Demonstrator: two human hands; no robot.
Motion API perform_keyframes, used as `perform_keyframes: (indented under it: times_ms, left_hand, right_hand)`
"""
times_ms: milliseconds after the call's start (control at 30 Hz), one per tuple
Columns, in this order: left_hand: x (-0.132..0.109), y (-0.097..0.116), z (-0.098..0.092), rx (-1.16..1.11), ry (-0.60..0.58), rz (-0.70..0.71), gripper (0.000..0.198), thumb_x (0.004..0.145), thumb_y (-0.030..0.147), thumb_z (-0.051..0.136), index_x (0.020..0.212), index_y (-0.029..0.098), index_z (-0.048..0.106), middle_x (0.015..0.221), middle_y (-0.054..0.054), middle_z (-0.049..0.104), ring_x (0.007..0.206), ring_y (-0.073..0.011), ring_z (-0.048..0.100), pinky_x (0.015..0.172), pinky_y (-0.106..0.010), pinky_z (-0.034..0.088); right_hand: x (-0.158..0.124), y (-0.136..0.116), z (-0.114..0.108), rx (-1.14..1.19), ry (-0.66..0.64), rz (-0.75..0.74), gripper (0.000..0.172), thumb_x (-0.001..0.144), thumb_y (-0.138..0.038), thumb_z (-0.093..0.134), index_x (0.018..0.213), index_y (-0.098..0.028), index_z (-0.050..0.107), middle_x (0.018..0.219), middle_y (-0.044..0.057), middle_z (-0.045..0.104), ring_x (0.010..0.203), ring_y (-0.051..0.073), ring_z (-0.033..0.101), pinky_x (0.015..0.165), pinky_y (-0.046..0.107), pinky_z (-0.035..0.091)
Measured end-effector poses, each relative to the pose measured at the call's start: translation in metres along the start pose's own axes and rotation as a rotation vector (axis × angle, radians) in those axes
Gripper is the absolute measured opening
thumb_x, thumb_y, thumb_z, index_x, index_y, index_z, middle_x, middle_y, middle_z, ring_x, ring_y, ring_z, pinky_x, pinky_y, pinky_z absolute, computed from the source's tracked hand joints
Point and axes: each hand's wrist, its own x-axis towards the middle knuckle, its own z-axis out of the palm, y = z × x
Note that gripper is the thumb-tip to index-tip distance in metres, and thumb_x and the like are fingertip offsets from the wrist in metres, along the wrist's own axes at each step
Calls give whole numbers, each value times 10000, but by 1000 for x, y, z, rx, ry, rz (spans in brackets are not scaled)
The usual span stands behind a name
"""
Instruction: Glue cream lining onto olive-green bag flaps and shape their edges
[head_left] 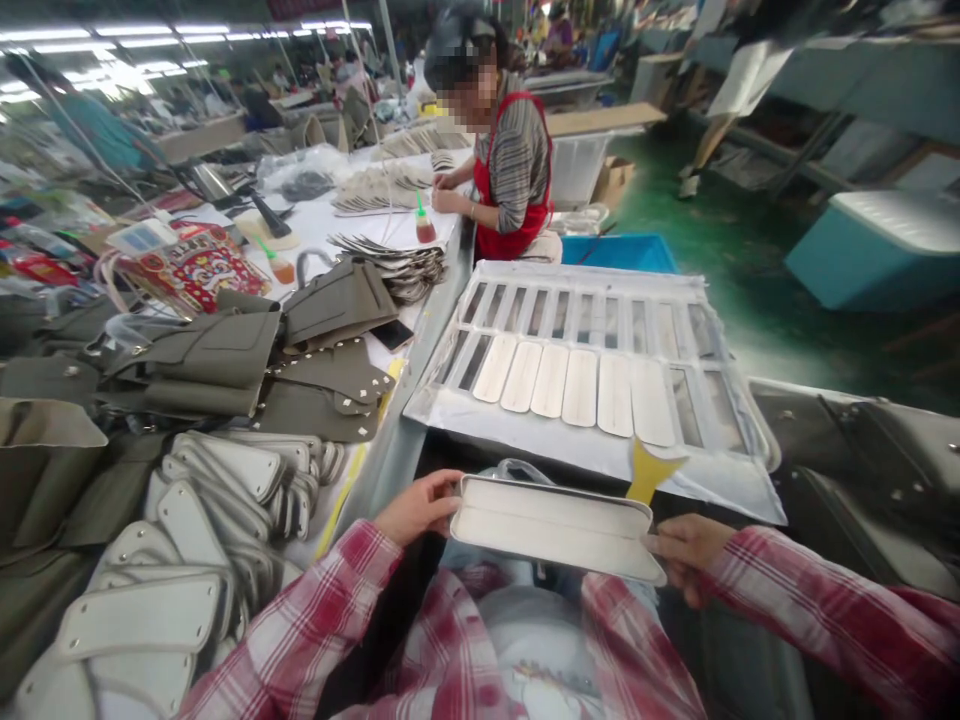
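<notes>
A long cream-white strap-like panel (551, 525), creased along its length with rounded ends, is held level in front of my lap. My left hand (421, 508) grips its left end, fingers closed on the edge. At the other end my right hand (690, 555) pinches the panel between thumb and fingers. Just beyond it, a white slotted rack (592, 440) carries several similar cream strips (551, 380) side by side in its front row. A yellow forked piece (651, 470) stands at the rack's near edge, close to the panel's right end.
White panels with holes (142, 610) are heaped at left, near olive-grey leather pieces (202, 360). A phone (392, 335) and glue bottles (425, 222) lie along the table. A co-worker in a red apron (517, 170) works farther up. Dark panels (862, 500) are at right.
</notes>
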Motion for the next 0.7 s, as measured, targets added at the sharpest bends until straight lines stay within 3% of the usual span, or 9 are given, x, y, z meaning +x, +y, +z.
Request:
perform_keyframes:
  times_ms: [100,300,500,600,700]
  left_hand:
    - [-2,3,3,66,-31,40,584,710,367,711,1226,199,493,1019,-47,569,800,-150,585,667,-256,509]
    - [0,19,10,280,41,20,521,794,353,606,1262,166,474,1153,-84,577,986,-210,568,826,-318,494]
    - [2,23,14,327,75,-27,489,826,400,563,1262,197,472,1264,-67,543,1117,-232,525,964,-335,427]
    - [3,23,10,339,27,-39,483,829,427,557,1256,218,477,1270,-52,543,1137,-242,515,977,-355,420]
    - [5,37,6,487,-86,-36,500,800,443,581,1237,211,508,1218,-56,574,1120,-253,528,974,-373,421]
  right_hand:
    - [2,3,-5,-21,-7,20,512,703,-648,606,583,-189,414,444,23,546,329,124,509,353,223,425]
    - [19,8,-21,-137,-26,34,564,753,-689,491,472,-201,458,416,101,542,307,126,482,340,239,406]
    - [16,-8,-21,-114,-83,-15,524,642,-631,625,475,-162,462,389,3,494,334,90,482,325,167,334]
    - [11,0,-14,-20,-10,-62,510,634,-607,637,482,-163,438,377,-10,482,340,86,475,339,168,336]
    - [9,14,-4,34,76,-163,523,616,-651,599,517,-179,398,416,-6,509,352,99,486,355,197,369]
